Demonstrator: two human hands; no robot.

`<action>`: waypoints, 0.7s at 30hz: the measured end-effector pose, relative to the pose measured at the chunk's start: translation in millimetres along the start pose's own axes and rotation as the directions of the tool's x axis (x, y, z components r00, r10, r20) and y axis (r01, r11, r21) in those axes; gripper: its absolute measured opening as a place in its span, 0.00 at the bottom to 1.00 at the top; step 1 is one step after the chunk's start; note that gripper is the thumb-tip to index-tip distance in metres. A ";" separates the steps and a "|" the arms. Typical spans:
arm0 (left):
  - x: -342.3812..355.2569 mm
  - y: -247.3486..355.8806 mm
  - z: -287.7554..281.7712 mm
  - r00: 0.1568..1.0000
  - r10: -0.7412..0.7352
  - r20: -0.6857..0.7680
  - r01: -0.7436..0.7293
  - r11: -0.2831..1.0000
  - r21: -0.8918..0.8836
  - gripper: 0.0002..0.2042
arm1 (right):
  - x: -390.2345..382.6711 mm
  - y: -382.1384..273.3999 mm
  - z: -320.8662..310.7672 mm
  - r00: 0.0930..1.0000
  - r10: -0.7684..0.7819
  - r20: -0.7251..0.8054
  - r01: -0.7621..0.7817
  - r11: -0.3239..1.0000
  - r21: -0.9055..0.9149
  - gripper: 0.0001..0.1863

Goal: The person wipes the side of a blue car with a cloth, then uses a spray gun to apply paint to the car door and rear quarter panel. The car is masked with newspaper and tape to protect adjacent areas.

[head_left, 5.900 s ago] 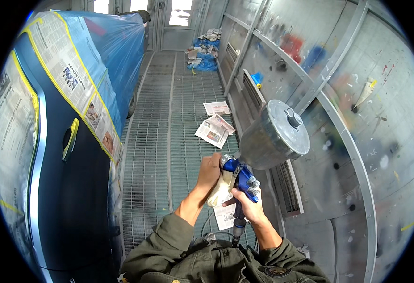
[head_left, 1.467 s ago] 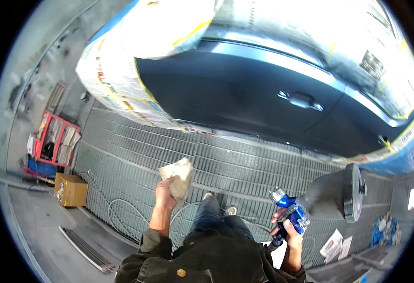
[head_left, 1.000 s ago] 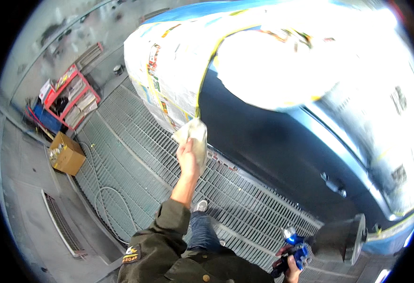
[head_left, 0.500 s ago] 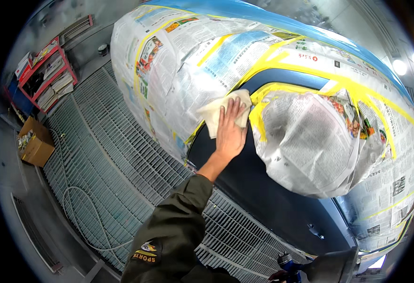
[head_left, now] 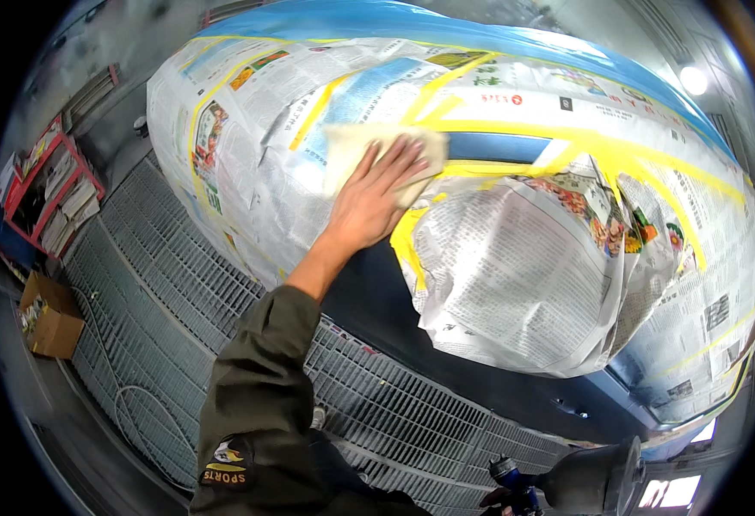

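My left hand (head_left: 375, 187) lies flat with its fingers stretched over a cream wiping cloth (head_left: 336, 163). The cloth rests across yellow masking tape (head_left: 480, 168) and newspaper masking (head_left: 283, 172), by the left end of an exposed blue strip (head_left: 498, 148). Below the hand runs a bare dark panel (head_left: 377, 301) of the vehicle. Beside it bulges a rounded newspaper-covered part (head_left: 515, 267). At the lower edge my right hand (head_left: 496, 500), mostly cut off, is closed around a blue spray gun (head_left: 517, 478) with a large grey cup (head_left: 585, 478).
Blue plastic sheeting (head_left: 377, 19) covers the vehicle's far side. The floor is metal grating (head_left: 179, 258), with a pale hose (head_left: 128, 391) lying across it. At the left stand a red shelf rack (head_left: 57, 191) holding papers and a cardboard box (head_left: 54, 320).
My left hand and the cloth have slid farther up over the panel's taped edge toward the blue strip. The whole view has shifted, with the vehicle appearing farther left. The spray gun stays low.
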State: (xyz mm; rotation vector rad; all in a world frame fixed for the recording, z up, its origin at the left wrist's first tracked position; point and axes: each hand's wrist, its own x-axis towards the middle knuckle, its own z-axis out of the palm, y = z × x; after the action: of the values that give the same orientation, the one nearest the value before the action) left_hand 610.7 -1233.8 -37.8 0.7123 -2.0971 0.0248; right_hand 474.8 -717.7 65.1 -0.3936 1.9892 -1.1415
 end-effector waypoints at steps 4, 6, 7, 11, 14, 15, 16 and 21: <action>-66.8 29.5 36.8 0.982 -0.181 -0.050 0.178 0.982 -0.058 0.32 | 1.8 2.6 -4.4 0.992 -0.126 0.000 0.126 0.992 0.028 0.16; -91.1 53.6 54.6 0.974 -0.227 -0.016 0.224 0.967 -0.119 0.31 | 7.9 6.2 -24.4 0.951 -0.305 0.055 0.310 0.935 -0.171 0.15; -101.8 61.2 58.1 0.975 -0.223 0.023 0.224 0.965 -0.138 0.31 | 10.5 24.1 -31.5 0.973 -0.218 0.081 0.223 0.972 -0.070 0.20; -103.7 109.4 83.2 0.980 -0.018 0.198 0.055 0.982 -0.181 0.29 | 6.2 65.1 -53.4 0.988 -0.061 0.141 0.028 0.974 0.226 0.25; -79.9 155.7 93.3 0.934 0.186 0.306 -0.141 0.976 -0.165 0.28 | 3.2 78.3 -77.9 0.981 -0.026 0.193 -0.015 0.978 0.210 0.24; -71.0 174.5 100.0 0.910 0.246 0.334 -0.197 0.965 -0.175 0.28 | -2.0 92.2 -88.0 0.979 -0.035 0.203 -0.012 0.974 0.226 0.25; -61.3 198.1 108.4 0.883 0.308 0.355 -0.257 0.949 -0.184 0.27 | -6.8 96.2 -95.6 0.980 -0.062 0.191 -0.005 0.945 0.328 0.25; -17.2 336.8 145.2 0.725 0.543 0.423 -0.578 0.814 -0.053 0.29 | -23.5 124.7 -139.8 0.988 -0.080 0.133 0.006 0.877 0.480 0.27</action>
State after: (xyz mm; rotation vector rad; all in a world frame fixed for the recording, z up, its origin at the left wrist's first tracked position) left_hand 342.0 -984.5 -57.1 0.0874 -2.6806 0.3255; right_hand 397.4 -553.9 12.1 -0.2533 1.5052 -1.5344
